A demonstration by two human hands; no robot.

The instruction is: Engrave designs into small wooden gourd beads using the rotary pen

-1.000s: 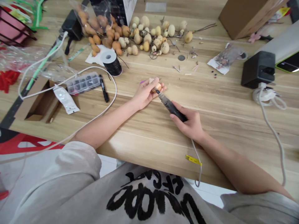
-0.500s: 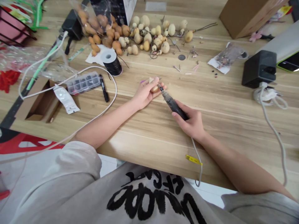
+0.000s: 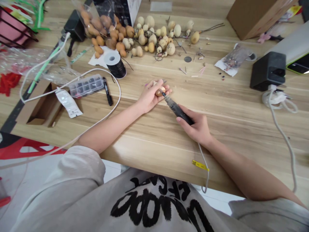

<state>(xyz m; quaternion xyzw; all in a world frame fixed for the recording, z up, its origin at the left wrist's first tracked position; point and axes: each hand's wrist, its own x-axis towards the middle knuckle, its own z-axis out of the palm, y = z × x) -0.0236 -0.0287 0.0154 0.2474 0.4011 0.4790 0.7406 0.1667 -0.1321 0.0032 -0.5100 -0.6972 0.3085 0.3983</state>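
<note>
Head view: what did the hands have?

The left hand [image 3: 151, 98] gripped a small dried gourd [image 3: 160, 91] just above the wooden table [image 3: 229, 135]; the right hand [image 3: 195, 125] clasped a corded rotary tool [image 3: 177, 111], its tip at the gourd.

And beyond them?

A heap of gourds [image 3: 149, 38] lay far off. Nearer left sat a spool of black cord [image 3: 116, 67], a marker [image 3: 107, 91] and a compartment box [image 3: 86, 85].

Light wood workbench [image 3: 224, 138] — white floor [image 3: 112, 172] w/ red frame [image 3: 21, 149] beneath.
</note>
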